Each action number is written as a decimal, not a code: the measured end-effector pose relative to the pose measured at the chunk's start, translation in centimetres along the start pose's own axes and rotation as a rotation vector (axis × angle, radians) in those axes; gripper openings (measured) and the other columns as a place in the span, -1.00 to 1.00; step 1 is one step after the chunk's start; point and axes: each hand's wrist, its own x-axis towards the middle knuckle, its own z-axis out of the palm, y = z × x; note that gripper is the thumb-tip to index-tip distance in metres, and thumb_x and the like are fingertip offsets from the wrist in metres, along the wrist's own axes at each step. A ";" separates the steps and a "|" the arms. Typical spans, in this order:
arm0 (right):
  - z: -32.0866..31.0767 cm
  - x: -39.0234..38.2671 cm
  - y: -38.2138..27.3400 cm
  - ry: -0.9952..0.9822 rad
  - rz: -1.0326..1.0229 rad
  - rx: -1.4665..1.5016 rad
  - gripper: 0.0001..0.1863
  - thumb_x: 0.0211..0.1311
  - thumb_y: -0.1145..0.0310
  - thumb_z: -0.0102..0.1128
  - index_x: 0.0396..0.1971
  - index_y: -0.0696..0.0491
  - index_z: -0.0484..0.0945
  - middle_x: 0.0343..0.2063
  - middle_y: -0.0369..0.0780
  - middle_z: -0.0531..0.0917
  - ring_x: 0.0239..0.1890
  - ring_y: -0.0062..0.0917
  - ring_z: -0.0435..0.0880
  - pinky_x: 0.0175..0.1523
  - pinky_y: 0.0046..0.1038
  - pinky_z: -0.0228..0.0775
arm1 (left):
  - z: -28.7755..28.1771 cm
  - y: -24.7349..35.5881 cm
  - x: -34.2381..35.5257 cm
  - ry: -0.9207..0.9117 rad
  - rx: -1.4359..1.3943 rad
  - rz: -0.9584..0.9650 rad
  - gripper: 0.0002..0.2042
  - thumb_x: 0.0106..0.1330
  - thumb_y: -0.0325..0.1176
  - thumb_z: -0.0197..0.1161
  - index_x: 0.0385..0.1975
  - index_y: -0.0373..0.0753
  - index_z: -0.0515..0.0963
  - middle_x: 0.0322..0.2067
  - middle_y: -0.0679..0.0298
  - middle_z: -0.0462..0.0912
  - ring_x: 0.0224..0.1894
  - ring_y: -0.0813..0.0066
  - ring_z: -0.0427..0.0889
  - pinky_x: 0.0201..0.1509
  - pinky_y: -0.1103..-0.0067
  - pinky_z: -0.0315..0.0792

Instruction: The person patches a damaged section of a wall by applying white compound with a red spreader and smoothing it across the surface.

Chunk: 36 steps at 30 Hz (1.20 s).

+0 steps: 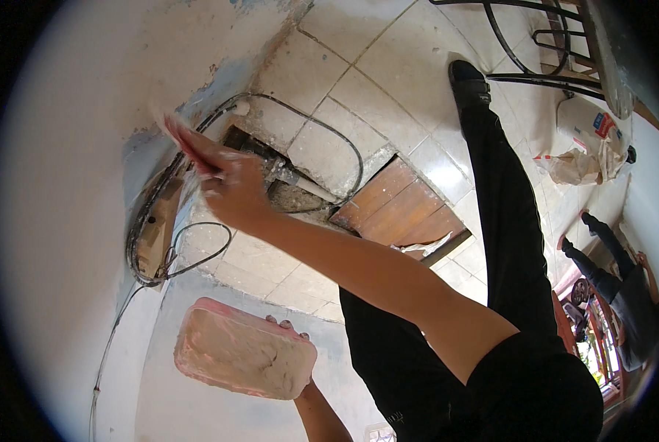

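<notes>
My right hand (233, 193) reaches up and to the left and grips a red-handled putty knife (186, 144), whose blurred blade lies against the white wall (64, 162) near a patch of bare blue-grey plaster. My left hand (300, 372) holds a pink rectangular tub (241, 357) from underneath, with only fingertips and wrist showing. The tub is smeared inside with white filler. It hangs low, below the right forearm.
Black cables (337, 140) loop from a recess in the wall over the tiled floor. A wooden board (399, 202) lies by a broken opening in the tiles. My black-trousered leg (513, 221) stretches out. A white bag (587, 132), metal chair frame (535, 44) and another person (624, 295) are at right.
</notes>
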 end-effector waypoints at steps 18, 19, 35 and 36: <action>-0.2 4.1 -1.7 0.115 0.075 0.391 -0.47 -0.12 0.78 -0.17 -0.03 0.24 0.41 -0.17 -0.20 0.56 -0.45 -0.77 0.44 -0.37 -0.76 0.30 | 1.4 0.2 0.2 -0.160 0.016 -0.006 -0.09 -0.09 0.11 0.30 0.23 -0.09 -0.04 0.15 -0.01 0.05 0.12 -0.03 0.13 0.02 0.00 0.26; 0.3 3.3 -1.8 0.091 0.073 0.413 -0.46 -0.14 0.79 -0.16 -0.02 0.24 0.40 -0.16 -0.19 0.56 -0.40 -0.74 0.47 -0.31 -0.75 0.33 | 1.5 0.0 0.2 -0.159 0.001 -0.002 -0.09 -0.08 0.11 0.30 0.23 -0.10 -0.04 0.15 -0.01 0.05 0.12 -0.04 0.13 0.02 0.00 0.26; 1.1 4.5 -3.9 0.360 -0.020 0.068 -0.39 -0.15 0.74 -0.11 0.06 0.16 0.35 -0.07 -0.09 0.53 -0.05 -0.58 0.50 -0.06 -0.60 0.34 | 1.4 -0.2 -0.7 -0.100 0.031 0.001 -0.20 0.04 0.06 0.21 0.22 -0.11 -0.02 0.12 0.01 0.08 0.10 -0.02 0.15 -0.02 0.04 0.30; 2.3 4.5 -3.6 0.358 -0.018 0.072 -0.39 -0.15 0.74 -0.11 0.06 0.16 0.35 -0.07 -0.09 0.53 -0.05 -0.58 0.50 -0.06 -0.60 0.34 | 0.8 0.1 -1.0 -0.098 0.033 0.005 -0.20 0.04 0.06 0.21 0.22 -0.11 -0.02 0.12 0.01 0.08 0.10 -0.02 0.15 -0.02 0.04 0.30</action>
